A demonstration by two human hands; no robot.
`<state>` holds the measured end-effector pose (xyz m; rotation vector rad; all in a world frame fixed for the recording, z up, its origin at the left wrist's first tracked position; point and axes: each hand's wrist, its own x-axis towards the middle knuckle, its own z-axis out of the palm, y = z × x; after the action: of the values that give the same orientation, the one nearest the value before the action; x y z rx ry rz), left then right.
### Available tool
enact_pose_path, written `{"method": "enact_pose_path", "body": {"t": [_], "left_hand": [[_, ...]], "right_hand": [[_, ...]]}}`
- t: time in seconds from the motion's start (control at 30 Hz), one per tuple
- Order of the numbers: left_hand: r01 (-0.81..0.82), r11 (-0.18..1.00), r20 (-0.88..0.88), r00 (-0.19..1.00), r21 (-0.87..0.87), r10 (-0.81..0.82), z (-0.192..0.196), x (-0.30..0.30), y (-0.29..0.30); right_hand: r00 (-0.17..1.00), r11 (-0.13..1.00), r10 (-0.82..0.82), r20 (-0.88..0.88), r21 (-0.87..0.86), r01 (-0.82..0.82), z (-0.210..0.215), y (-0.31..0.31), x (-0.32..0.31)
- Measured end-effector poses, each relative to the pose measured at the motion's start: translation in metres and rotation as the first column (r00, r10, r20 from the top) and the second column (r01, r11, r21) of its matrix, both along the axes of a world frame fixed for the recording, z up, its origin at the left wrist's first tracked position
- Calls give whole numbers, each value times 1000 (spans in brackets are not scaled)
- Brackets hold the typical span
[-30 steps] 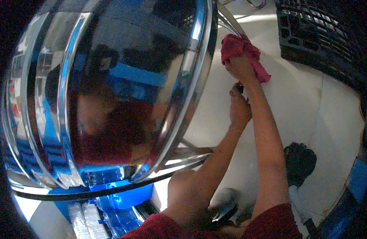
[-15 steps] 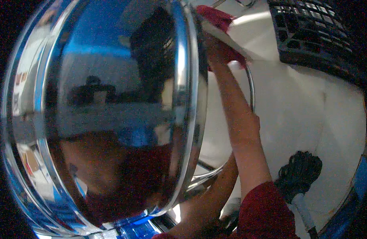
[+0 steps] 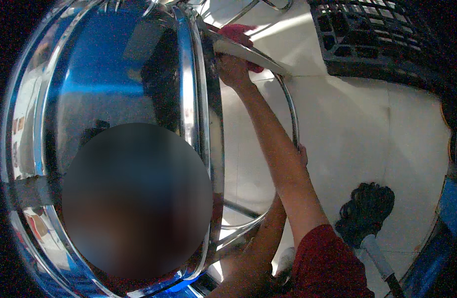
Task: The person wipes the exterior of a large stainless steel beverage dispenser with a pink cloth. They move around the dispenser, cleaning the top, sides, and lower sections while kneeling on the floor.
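Observation:
A large glossy dark drum-shaped body with chrome bands fills the left side, with blue reflections on it and part of it covered by a blurred patch. A curved chrome tube and a pale flat bar stand out from its right side. My right hand is closed around a dark red cloth, up against the flat bar near the drum's rim. My left arm passes beneath the right one. Partly hidden by the right forearm, my left hand grips the chrome tube, with only a little of it showing.
A black plastic crate with a lattice of openings stands at the upper right. On the pale tiled floor lies a bundle of dark strands beside a light grey handle. Blue material shows at the right edge.
The drum's right rim, my right hand and the cloth have shifted left in the picture; the crate and floor things shifted slightly left too. Both hands keep their holds.

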<state>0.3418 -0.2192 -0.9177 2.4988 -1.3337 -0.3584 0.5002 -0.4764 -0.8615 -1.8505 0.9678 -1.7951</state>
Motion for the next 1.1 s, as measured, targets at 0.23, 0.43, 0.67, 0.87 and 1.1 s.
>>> {"method": "enact_pose_path", "body": {"t": [0.23, 0.43, 0.67, 0.87, 1.1], "left_hand": [[8, 1000, -1, 1000, -11, -8, 3, 13, 17], [20, 1000, -2, 1000, -16, -20, -9, 31, 18], [52, 998, 3, 999, -29, -52, -24, 50, 21], [66, 998, 22, 998, 13, -66, -26, 50, -6], [69, 997, -1, 998, 35, -69, -65, 83, -15]], "right_hand": [[1000, 1000, -3, 9, 20, 3, 0, 24, 36], [929, 851, 306, 208, 377, -365, -58, 10, 30], [831, 962, -235, -504, 0, 272, -99, 18, 65], [378, 923, -378, -845, -312, 225, -114, 32, 27], [102, 996, -43, -994, -51, -79, -68, 78, -34]]}}
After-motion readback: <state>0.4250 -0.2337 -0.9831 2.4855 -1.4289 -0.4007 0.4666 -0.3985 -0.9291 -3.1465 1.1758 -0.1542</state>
